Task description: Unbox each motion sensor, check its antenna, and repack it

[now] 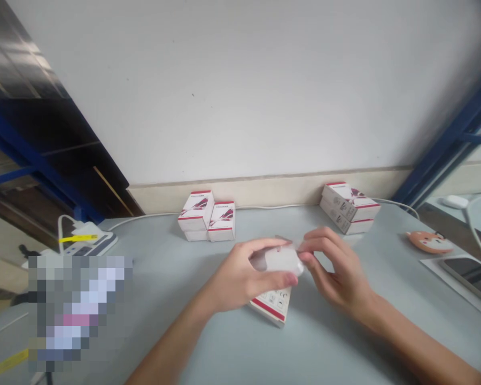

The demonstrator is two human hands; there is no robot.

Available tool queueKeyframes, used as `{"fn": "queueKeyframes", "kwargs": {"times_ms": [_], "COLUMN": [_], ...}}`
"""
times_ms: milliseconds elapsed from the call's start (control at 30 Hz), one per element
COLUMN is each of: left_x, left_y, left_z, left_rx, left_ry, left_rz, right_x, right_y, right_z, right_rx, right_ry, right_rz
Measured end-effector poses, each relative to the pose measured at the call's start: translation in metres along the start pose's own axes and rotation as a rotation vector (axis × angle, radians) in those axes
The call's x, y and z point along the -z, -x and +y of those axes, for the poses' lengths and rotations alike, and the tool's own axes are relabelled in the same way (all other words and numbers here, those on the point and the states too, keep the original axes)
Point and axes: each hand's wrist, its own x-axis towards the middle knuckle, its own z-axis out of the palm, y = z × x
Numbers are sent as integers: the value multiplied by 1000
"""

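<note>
White translucent packet [284,260] clasped tight in the left hand [240,276], pinched at its edge by the right hand [335,266], red-striped box [271,306] just beneath both!

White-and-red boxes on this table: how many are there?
6 visible: three in the left group by the wall, two in the right stack, and one box lying beneath the left hand, which holds a frosted white object with the right hand. Others may be hidden in the groups.

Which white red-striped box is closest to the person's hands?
The single box lying flat just under the left hand, partly hidden by it; the others stand stacked in a left pile and a right pile by the wall.
</note>
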Motion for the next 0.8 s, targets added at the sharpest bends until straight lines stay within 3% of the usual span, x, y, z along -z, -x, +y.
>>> {"fn": "queueKeyframes", "kwargs": {"times_ms": [133, 233, 300, 433, 500, 567, 667, 800], "left_x": [3, 10, 16, 22, 19, 13, 5, 5], "left_y": [1, 3, 5, 8, 7, 4, -3, -9], "left_z": [3, 3, 1, -2, -3, -4, -6, -7], "left_rx": [14, 0, -55, -151, -143, -121, -98, -67], "left_ry": [104, 159, 229, 320, 291, 241, 222, 300], "left_rz": [-115, -189, -243, -313, -273, -150, 15, 74], "right_x": [2, 2, 2, 4, 4, 3, 2, 2], "right_y": [2, 5, 5, -3, -7, -10, -9, -2], "right_z": [2, 3, 2, 1, 2, 4, 5, 4], "right_rx": [88, 38, -102, -523, -690, -762, -728, -557], "right_ry": [-63, -99, -82, -148, -234, -285, -298, -297], "right_rz": [-79, -87, -13, 109, 76, 34, 42, 35]}}
